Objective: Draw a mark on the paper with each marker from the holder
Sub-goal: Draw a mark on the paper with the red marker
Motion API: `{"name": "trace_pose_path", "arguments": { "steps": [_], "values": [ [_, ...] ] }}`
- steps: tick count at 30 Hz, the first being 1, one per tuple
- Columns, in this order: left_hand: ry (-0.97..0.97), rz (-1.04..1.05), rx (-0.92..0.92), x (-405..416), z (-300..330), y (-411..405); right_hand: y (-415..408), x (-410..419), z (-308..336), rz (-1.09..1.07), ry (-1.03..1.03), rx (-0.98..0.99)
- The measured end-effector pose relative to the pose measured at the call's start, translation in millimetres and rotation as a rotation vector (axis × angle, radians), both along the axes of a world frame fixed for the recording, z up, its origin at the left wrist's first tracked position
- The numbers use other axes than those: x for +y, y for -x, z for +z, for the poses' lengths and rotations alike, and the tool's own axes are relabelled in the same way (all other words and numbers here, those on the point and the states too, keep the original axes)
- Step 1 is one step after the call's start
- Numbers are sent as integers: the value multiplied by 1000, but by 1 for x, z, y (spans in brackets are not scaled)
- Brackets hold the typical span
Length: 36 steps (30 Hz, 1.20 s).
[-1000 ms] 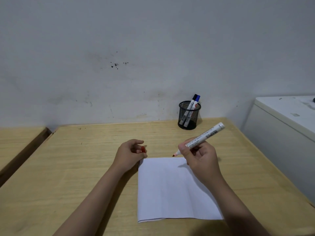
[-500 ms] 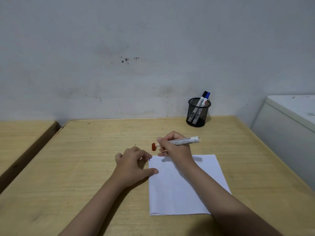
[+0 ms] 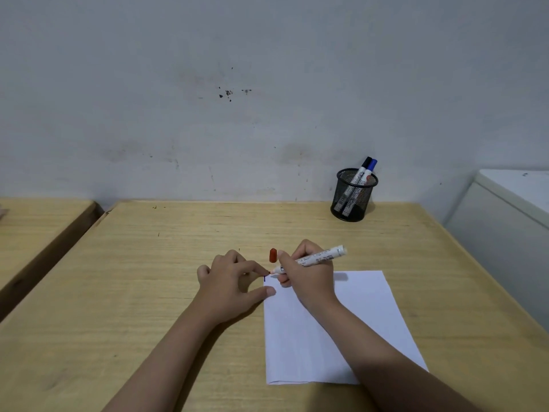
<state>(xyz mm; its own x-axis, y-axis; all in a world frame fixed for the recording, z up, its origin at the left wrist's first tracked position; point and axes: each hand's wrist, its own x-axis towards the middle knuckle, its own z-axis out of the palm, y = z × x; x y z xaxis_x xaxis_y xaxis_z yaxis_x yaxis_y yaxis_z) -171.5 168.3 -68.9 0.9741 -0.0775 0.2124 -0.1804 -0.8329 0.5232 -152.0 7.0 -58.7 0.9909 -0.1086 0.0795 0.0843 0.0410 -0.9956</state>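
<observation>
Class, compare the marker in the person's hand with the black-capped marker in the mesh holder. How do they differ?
The marker in hand is uncapped, its red cap standing on the table; the black-capped marker is closed. The first lies nearly level in the right hand, tip at the paper; the second leans upright in the holder. Both have white printed barrels.

Red cap stands at twelve o'clock of the white paper; black mesh holder keeps black-capped and blue-capped markers; tan woodgrain table.
</observation>
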Motion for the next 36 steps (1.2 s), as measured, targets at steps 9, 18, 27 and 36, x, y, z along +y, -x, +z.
{"name": "trace_pose_path", "arguments": {
  "steps": [9,18,27,36],
  "values": [
    [74,28,33,2,0,-5,-4,3,-7,25,71,9],
    [84,41,12,3,-2,-5,-7,3,-11,30,105,12],
    [-36,32,-38,2,0,-2,-8,3,-9,62,112,49],
    [-97,29,-57,1,3,-1,-4,0,-4,19,26,49]
  ]
}}
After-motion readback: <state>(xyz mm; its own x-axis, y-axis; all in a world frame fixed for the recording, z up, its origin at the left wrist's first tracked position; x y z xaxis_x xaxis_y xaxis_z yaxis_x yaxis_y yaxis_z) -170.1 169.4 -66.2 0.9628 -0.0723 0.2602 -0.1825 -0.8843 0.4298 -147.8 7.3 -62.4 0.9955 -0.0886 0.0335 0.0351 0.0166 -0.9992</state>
